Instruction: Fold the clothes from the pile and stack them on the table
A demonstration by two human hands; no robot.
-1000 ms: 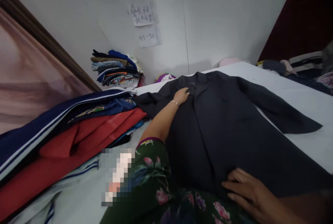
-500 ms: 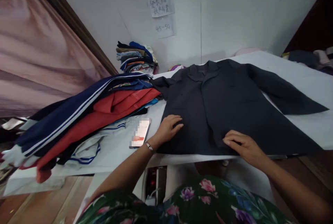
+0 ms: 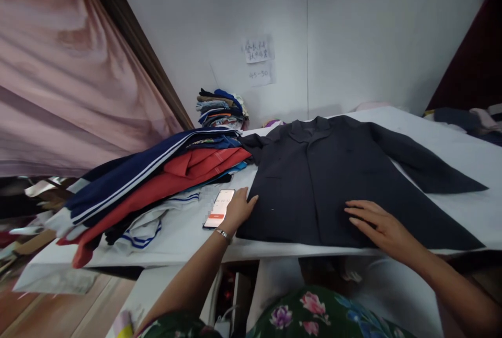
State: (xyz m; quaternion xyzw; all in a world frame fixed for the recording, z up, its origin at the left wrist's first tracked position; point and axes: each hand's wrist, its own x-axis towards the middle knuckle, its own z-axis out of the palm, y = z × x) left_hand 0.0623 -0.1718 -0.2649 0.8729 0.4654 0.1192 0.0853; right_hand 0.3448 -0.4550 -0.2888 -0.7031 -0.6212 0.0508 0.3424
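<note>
Charcoal lapelled jacket (image 3: 290, 191), smooth-faced, flat on white counter (image 3: 184, 246); left hand (image 3: 238, 210) wide at its edge, right hand (image 3: 386, 228) loosely spread over lower front.

On my remote feed, jacket (image 3: 337, 186) lies on desk (image 3: 447, 139), phone (image 3: 220, 206) just L, clothes pile (image 3: 172, 178) further L, wall (image 3: 353, 34) behind.
</note>
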